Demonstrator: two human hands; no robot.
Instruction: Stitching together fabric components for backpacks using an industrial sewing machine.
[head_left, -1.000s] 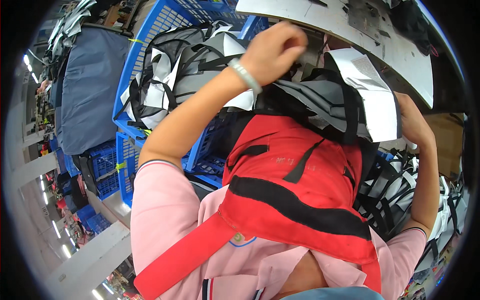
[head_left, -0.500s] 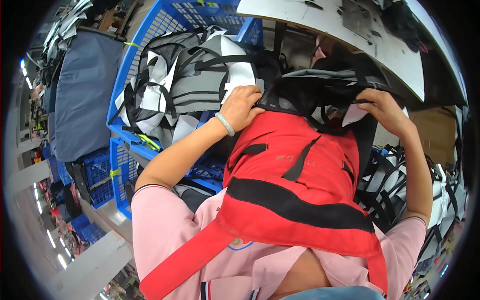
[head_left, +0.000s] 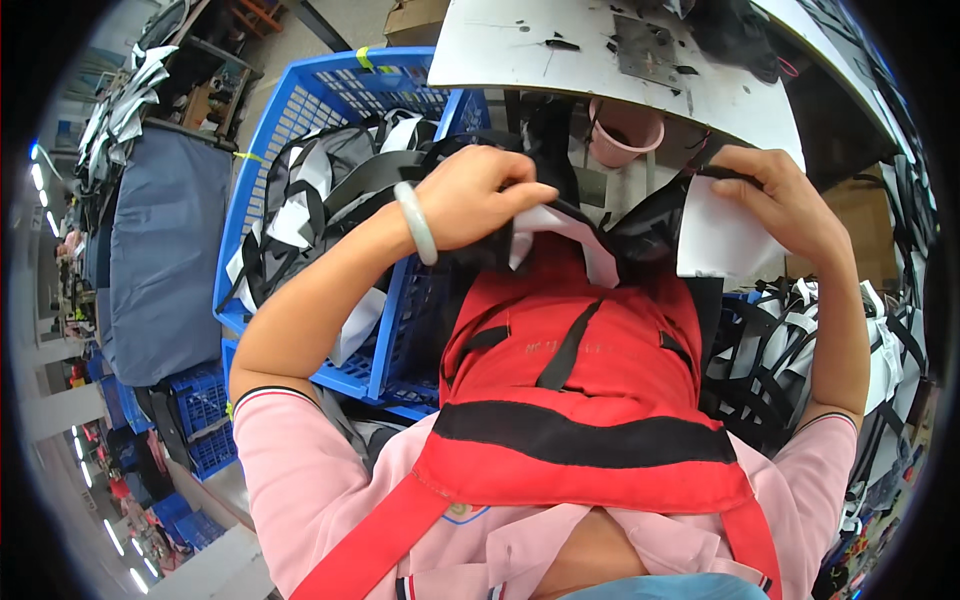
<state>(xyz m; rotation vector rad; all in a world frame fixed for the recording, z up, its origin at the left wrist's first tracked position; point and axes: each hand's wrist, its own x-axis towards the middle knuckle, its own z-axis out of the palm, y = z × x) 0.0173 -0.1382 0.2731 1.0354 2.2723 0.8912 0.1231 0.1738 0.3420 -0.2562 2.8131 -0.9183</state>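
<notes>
A black fabric piece [head_left: 655,222] with mesh-like parts and white patches stretches between my hands, above the lap of my red apron [head_left: 590,350]. My left hand [head_left: 475,195], with a pale bangle at the wrist, has thumb and fingers closed on its left side, where a white strip [head_left: 575,232] hangs down. At the right side my right hand [head_left: 785,205] pinches the black edge, and a white sheet-like flap [head_left: 722,235] hangs beneath those fingers. My left hand covers part of the piece.
Left of me, a blue crate [head_left: 232,290] holds many grey, black and white sewn pieces. Ahead stands a white worktable [head_left: 560,75], with a pink bucket [head_left: 625,135] under it. More strapped white and black pieces [head_left: 790,350] are heaped at right. A grey-blue covered stack [head_left: 165,250] stands far left.
My left hand has moved slightly left and turned over at the wrist. The black piece is drawn closer, and more of the white flap shows by my right hand. The view has shifted.
</notes>
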